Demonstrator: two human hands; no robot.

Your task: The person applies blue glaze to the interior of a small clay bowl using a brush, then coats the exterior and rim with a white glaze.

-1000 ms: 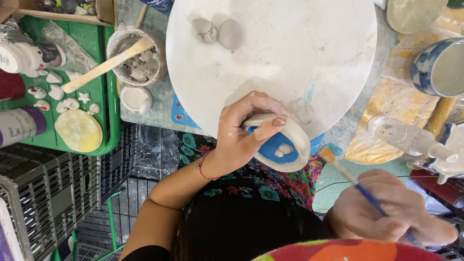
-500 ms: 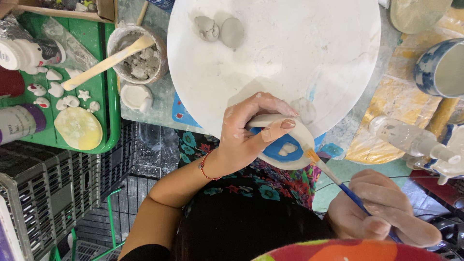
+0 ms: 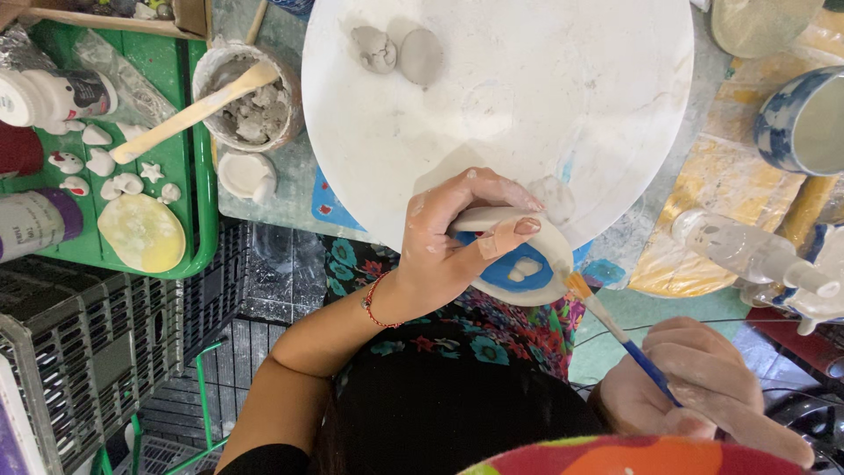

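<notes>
My left hand (image 3: 453, 242) grips a small white ceramic dish (image 3: 526, 274) whose inside is painted blue around two white shapes. It hovers at the near edge of a large round white board (image 3: 527, 97). My right hand (image 3: 703, 387) holds a thin blue-handled paintbrush (image 3: 615, 330); its orange bristle tip touches the dish's right rim. Two grey clay lumps (image 3: 400, 51) lie at the far side of the board.
A pot of grey clay slip (image 3: 251, 101) with a wooden stick stands left of the board. A green tray (image 3: 189, 176) holds small white figures, a yellowish disc and bottles. A blue-patterned mug (image 3: 804, 123) and white ceramic figure (image 3: 756, 255) sit right. A wire crate (image 3: 79, 352) stands below left.
My right hand brought the brush up from the lower right until its tip met the dish's rim. My left hand turned the dish slightly, showing more of the blue inside.
</notes>
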